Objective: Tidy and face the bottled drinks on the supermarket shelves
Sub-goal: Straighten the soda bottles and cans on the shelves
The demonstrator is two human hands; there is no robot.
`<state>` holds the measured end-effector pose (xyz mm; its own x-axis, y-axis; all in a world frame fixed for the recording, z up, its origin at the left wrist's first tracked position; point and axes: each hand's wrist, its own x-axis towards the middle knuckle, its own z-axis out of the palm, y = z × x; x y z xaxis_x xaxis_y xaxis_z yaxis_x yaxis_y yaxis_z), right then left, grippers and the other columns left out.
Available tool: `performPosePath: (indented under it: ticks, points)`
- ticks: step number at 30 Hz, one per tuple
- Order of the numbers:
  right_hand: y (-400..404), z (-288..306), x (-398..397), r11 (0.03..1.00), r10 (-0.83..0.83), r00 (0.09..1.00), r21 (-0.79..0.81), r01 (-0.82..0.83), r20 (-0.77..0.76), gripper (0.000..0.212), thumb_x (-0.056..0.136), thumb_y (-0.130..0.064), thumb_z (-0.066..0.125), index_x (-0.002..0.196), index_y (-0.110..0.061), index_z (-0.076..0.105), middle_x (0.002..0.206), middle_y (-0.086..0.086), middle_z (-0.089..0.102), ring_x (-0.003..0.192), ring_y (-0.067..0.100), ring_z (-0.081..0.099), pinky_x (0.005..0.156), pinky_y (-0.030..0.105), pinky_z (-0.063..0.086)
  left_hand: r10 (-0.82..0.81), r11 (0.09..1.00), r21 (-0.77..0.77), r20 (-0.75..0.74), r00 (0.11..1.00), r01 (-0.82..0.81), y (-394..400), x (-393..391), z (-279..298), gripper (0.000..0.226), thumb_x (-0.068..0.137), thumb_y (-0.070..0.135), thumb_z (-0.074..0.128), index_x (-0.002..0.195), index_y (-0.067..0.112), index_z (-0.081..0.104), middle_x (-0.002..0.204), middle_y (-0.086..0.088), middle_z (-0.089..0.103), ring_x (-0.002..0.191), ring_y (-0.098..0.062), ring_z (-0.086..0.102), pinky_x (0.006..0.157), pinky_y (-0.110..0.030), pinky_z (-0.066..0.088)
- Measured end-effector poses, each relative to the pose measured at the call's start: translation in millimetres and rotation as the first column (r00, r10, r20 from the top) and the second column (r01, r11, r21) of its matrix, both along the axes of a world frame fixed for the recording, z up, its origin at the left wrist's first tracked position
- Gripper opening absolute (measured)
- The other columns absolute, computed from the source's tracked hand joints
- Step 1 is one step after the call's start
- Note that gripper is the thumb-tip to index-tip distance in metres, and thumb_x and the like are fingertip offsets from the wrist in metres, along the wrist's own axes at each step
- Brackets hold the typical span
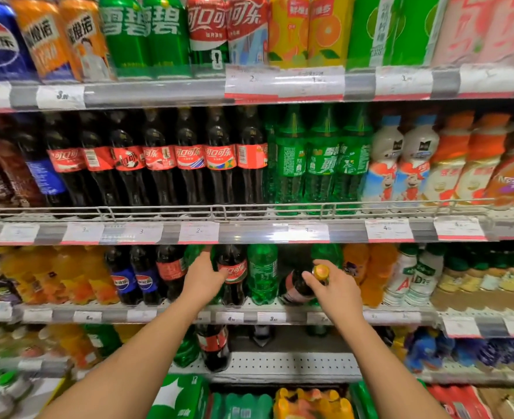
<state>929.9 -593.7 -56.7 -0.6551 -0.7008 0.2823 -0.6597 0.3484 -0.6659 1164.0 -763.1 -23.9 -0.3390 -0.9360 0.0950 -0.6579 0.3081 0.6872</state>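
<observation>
Centrally, a dark, gold-capped plastic bottle [301, 285] is being held tilted by the right hand [332, 290], grip closed round its neck, on the perforated metal shelf [267, 305]. A red-labelled cola bottle [234, 275] is being touched by the left hand [202, 278], fingers loosely spread.

price tags [284, 81] blurred unreadable, left fingers [211, 261] hidden behind cola bottle [234, 275]

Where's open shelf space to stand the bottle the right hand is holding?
Free: the gap on the third shelf between the green bottle and the orange bottles, behind the right hand. Also the perforated shelf below, right of a cola bottle. The cola row above looks packed.
</observation>
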Motion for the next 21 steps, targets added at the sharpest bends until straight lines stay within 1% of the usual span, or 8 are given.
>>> performPosePath:
  ticks: [2, 4, 6, 8, 11, 15, 18, 21]
  points:
    - [1, 0, 3, 1.000, -0.006, 1.000, 0.000, 0.006, 0.000, 0.047, 0.093, -0.061, 0.061, 0.132, -0.035, 0.062, 0.102, -0.003, 0.074, 0.100, 0.024, 0.068, 0.071, 0.033, 0.050, 0.026, 1.000, 0.005, 0.055, 0.998, -0.026, -10, -12, 4, 0.028, 0.093, 0.030, 0.067, 0.101, 0.005, 0.055, 0.079, -0.003, 0.055, 0.073, -0.025, 0.058, 0.061, -0.034, 0.042]
    - [3, -2, 7, 1.000, -0.027, 1.000, 0.002, 0.027, -0.001, 0.047, 0.094, -0.060, 0.060, 0.134, -0.036, 0.061, 0.102, -0.003, 0.074, 0.100, 0.023, 0.067, 0.069, 0.032, 0.046, 0.016, 1.000, 0.022, 0.098, 0.995, -0.018, -18, -23, 7, 0.034, 0.095, 0.037, 0.066, 0.085, 0.006, 0.055, 0.076, -0.006, 0.057, 0.072, -0.027, 0.059, 0.063, -0.035, 0.045]
    - [4, -2, 10, 0.999, -0.051, 0.999, 0.009, 0.051, -0.010, 0.048, 0.094, -0.061, 0.060, 0.135, -0.036, 0.060, 0.098, -0.004, 0.074, 0.098, 0.022, 0.067, 0.067, 0.031, 0.043, -0.014, 0.999, 0.049, 0.109, 0.994, 0.008, -24, -34, 10, 0.039, 0.096, 0.042, 0.063, 0.098, 0.004, 0.060, 0.091, -0.011, 0.062, 0.094, -0.035, 0.064, 0.072, -0.033, 0.046]
    - [4, -3, 12, 0.998, -0.062, 0.998, 0.014, 0.062, -0.019, 0.048, 0.094, -0.060, 0.060, 0.135, -0.035, 0.060, 0.097, -0.004, 0.074, 0.096, 0.022, 0.067, 0.068, 0.031, 0.044, -0.036, 0.996, 0.080, 0.104, 0.994, 0.027, -30, -40, 9, 0.052, 0.098, 0.047, 0.059, 0.125, 0.003, 0.057, 0.113, -0.016, 0.064, 0.112, -0.036, 0.061, 0.081, -0.031, 0.044]
    - [2, -2, 13, 0.998, -0.067, 0.997, 0.019, 0.067, -0.033, 0.048, 0.094, -0.059, 0.061, 0.134, -0.033, 0.062, 0.102, -0.001, 0.075, 0.100, 0.025, 0.068, 0.071, 0.033, 0.048, -0.019, 0.997, 0.070, 0.129, 0.992, 0.010, -38, -44, 5, 0.063, 0.098, 0.055, 0.054, 0.137, 0.004, 0.051, 0.127, -0.018, 0.063, 0.118, -0.037, 0.059, 0.089, -0.033, 0.046]
    - [-3, -1, 17, 0.996, -0.082, 0.993, 0.022, 0.084, -0.079, 0.048, 0.094, -0.058, 0.061, 0.132, -0.031, 0.063, 0.092, 0.000, 0.074, 0.092, 0.025, 0.068, 0.066, 0.033, 0.045, -0.011, 0.997, 0.074, 0.079, 0.997, 0.005, -40, -42, 5, 0.047, 0.099, 0.049, 0.057, 0.114, 0.005, 0.056, 0.104, -0.013, 0.061, 0.108, -0.035, 0.062, 0.079, -0.031, 0.044]
    - [-8, -2, 20, 0.995, -0.097, 0.989, 0.027, 0.101, -0.111, 0.047, 0.093, -0.059, 0.060, 0.131, -0.031, 0.064, 0.077, -0.006, 0.065, 0.080, 0.023, 0.065, 0.061, 0.033, 0.046, -0.033, 0.999, 0.009, -0.039, 0.999, 0.033, -38, -29, 4, 0.043, 0.095, 0.041, 0.064, 0.118, 0.005, 0.061, 0.103, -0.016, 0.065, 0.102, -0.036, 0.063, 0.085, -0.038, 0.052]
    - [-12, -3, 24, 0.995, -0.088, 0.988, 0.033, 0.093, -0.129, 0.047, 0.093, -0.059, 0.060, 0.130, -0.031, 0.064, 0.075, -0.008, 0.061, 0.082, 0.026, 0.068, 0.060, 0.034, 0.048, -0.023, 0.995, -0.096, -0.023, 0.999, 0.021, -34, 1, -3, 0.029, 0.094, 0.033, 0.063, 0.083, 0.007, 0.061, 0.078, -0.004, 0.059, 0.074, -0.031, 0.063, 0.064, -0.037, 0.048]
